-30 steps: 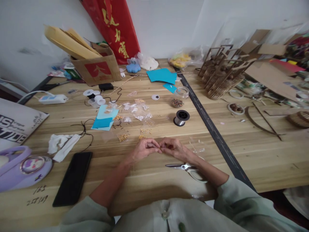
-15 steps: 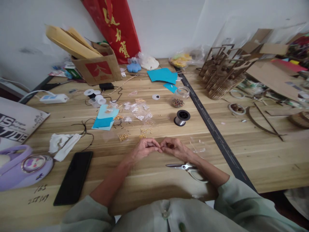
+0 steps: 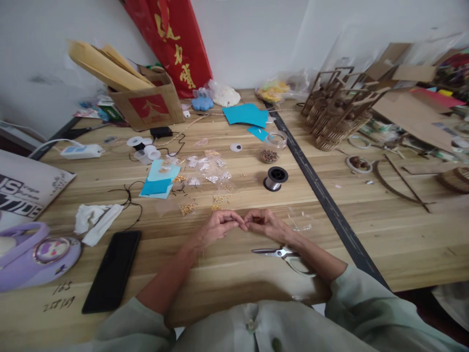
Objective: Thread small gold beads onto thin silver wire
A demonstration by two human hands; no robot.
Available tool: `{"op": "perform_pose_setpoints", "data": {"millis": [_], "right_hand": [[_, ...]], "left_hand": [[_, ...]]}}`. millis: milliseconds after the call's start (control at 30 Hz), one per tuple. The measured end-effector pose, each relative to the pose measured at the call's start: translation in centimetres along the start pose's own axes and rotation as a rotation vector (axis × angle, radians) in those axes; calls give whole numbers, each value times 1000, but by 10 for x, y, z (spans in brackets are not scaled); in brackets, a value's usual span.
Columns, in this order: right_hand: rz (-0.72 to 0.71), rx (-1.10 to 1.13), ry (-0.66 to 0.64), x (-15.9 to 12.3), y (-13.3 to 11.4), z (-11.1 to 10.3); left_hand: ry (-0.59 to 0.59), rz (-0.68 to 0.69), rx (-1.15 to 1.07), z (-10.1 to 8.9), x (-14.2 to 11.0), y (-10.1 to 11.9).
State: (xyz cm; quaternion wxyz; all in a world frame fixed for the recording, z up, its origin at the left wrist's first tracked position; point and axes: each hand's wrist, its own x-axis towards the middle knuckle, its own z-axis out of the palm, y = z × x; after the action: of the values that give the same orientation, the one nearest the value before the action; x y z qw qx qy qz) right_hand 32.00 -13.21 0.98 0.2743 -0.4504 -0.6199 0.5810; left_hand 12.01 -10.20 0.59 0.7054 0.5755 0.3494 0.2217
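My left hand (image 3: 222, 226) and my right hand (image 3: 264, 224) meet at the fingertips above the wooden table, both closed in a pinch. Whatever lies between the fingers is too small to make out. A thin, pale strand (image 3: 202, 254) hangs faintly below my left wrist. Just beyond my hands lie small piles of gold beads (image 3: 187, 209) and more gold beads (image 3: 221, 199). Scissors (image 3: 273, 253) with pale handles rest under my right forearm. A black spool of clear line (image 3: 276, 179) stands beyond my right hand, near a jar of brown beads (image 3: 269, 155).
Small bags of silvery pieces (image 3: 208, 166) and blue sheets (image 3: 158, 183) lie further back. At left are a black phone (image 3: 112, 271) and a lilac case (image 3: 40, 254). Woven baskets (image 3: 335, 115) stand back right, past a dark strip (image 3: 322, 188). A cardboard box (image 3: 150, 105) holds envelopes.
My hands stay together in nearly the same place, with only a slight shift of the fingers. A small dark reddish spot seen at my right fingers before no longer shows. The table items have not moved.
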Motion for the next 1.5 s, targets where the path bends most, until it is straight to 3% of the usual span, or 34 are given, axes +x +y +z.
{"op": "perform_pose_setpoints", "data": {"millis": [467,1033,1233,1500], "right_hand": [[-8,-1,28,1,5,-1],[0,-72,55,0,2,0],[-76,39,176,0,4,-11],[-200,242,459,-2,-1,-42]], "left_hand": [[-18,-6,-18,-2,2,-3],[181,35,-6,4,0,0],[263,60,-80,2,1,-2],[358,121,-173,-4,6,-7]]}}
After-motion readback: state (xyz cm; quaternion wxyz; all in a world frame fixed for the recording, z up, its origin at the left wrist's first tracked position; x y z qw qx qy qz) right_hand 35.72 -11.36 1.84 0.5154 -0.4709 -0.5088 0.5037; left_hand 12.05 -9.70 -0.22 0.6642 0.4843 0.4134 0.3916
